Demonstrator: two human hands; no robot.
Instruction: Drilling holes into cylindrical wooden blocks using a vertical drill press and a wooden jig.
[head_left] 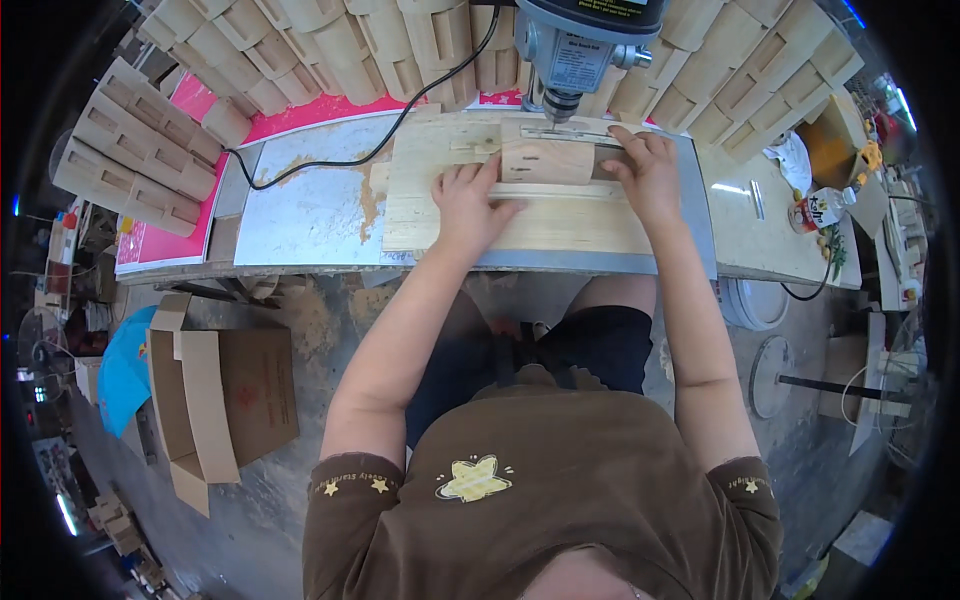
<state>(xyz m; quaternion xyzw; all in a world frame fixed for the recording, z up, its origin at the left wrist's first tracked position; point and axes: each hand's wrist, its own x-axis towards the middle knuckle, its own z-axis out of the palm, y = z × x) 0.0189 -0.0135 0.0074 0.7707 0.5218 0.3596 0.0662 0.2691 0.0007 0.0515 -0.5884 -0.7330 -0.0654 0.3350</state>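
A pale curved wooden block (546, 162) with small dark slots lies on a wooden board (570, 228), below the chuck (561, 105) of a drill press (572, 62). A thin metal strip (568, 134) runs across the block's far part. My left hand (468, 205) has its fingers bent against the block's left end, with the thumb stretched out over the board. At the other end, my right hand (648, 170) reaches the strip's right end with a fingertip. Its thumb is spread apart, with a dark gap between it and the block. The drill tip is hard to make out.
Stacked slotted wooden pieces (330, 50) line the bench's back, with more at left (140, 150) and right (760, 70). A black cable (400, 118) crosses the bench. At right stands a labelled bottle (820, 208). An open cardboard box (240, 390) is on the floor.
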